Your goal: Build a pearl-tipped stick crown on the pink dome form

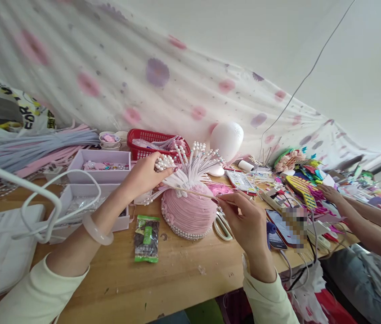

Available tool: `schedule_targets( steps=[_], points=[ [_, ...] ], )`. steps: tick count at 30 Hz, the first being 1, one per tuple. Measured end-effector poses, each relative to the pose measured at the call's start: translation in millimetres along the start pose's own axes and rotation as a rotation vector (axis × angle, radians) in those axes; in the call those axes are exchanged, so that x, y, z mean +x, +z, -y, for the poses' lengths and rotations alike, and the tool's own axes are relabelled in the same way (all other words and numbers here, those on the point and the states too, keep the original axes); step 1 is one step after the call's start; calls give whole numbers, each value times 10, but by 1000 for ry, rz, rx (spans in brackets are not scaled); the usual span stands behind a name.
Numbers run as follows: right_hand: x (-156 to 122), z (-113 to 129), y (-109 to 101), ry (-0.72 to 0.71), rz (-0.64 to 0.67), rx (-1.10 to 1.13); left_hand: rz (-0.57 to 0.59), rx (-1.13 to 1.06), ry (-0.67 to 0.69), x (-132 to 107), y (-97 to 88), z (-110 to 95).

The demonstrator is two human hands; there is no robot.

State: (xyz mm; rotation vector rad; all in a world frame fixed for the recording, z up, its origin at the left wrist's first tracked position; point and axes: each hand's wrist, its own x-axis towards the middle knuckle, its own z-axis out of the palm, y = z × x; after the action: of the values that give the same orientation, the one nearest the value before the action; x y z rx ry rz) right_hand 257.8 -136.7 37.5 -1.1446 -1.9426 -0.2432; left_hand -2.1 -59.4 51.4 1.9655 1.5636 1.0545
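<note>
A pink cord-wrapped dome [190,211], edged with pearl beads, sits on the table in front of me. A spray of white pearl-tipped stems [199,166] fans up from its top. My left hand [148,175] is closed on a bunch of these stems at the dome's left, bending them aside, with their pearl ends showing above the fingers. Pinched in my right hand [246,218] is a thin wooden stick [199,194]. It reaches leftward across the dome's top to the base of the stems; whether its tip touches them I cannot tell.
Scissors [223,227] lie right of the dome, and a small green-and-black packet [146,238] lies in front. White trays [100,155] and a red basket [158,135] stand behind left. Phones [288,227] lie at right, near another person's hands [332,194]. A white foam head [227,139] stands behind.
</note>
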Motion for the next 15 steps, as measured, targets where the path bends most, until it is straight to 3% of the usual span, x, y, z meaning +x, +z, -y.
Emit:
schedule_targets(
  steps=[5,10,15],
  points=[
    [-70,-18,-58,-26,-38,83,-16,-46,45,2,14,38],
    [-84,-54,-134,-46,39,-30,-44,-71,125,28,44,77],
    [-101,-63,-168,-17,-32,33,-32,-58,146,43,51,103]
  ],
)
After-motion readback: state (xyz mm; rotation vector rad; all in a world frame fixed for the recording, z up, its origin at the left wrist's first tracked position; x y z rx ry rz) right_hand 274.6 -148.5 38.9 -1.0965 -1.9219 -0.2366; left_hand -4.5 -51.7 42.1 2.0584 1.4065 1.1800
